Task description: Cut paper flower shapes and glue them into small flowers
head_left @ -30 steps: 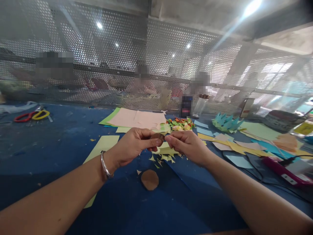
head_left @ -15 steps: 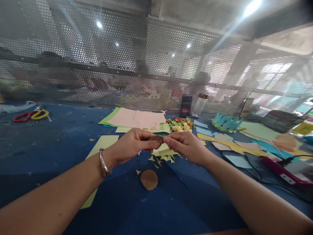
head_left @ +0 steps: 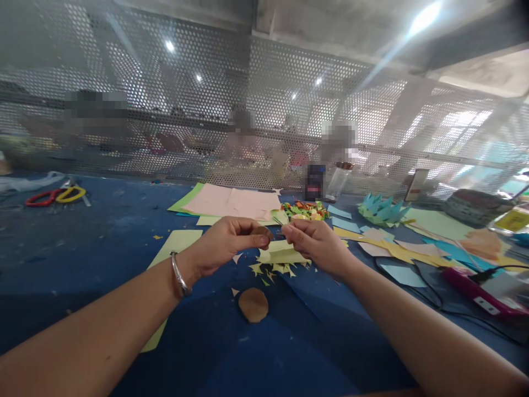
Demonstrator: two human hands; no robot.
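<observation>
Between the thumb and fingers of my left hand [head_left: 235,245] is a small brown piece [head_left: 265,232], mostly covered by the fingers. My right hand [head_left: 316,242] pinches a thin, pointed, greenish thing [head_left: 278,220] whose tip sticks out toward the left hand. Its exact kind is too small to make out. A narrow gap separates the two hands. Below them on the blue table lies a rounded brown disc [head_left: 253,305] with a blunt point at its lower edge. Pale yellow-green paper [head_left: 279,252] and pointed paper scraps [head_left: 275,270] lie just under the fingers.
Pink sheets [head_left: 235,203] lie behind the hands, beside a heap of colourful snippets [head_left: 308,210]. Red-and-yellow-handled scissors [head_left: 55,196] rest far left. On the right are a folded blue paper piece [head_left: 382,209], paper strips [head_left: 392,247] and a magenta power strip [head_left: 481,292] with cables.
My right hand has drawn slightly away to the right, opening a gap between the hands. The thin greenish thing now shows apart from the brown piece. The view has shifted a little.
</observation>
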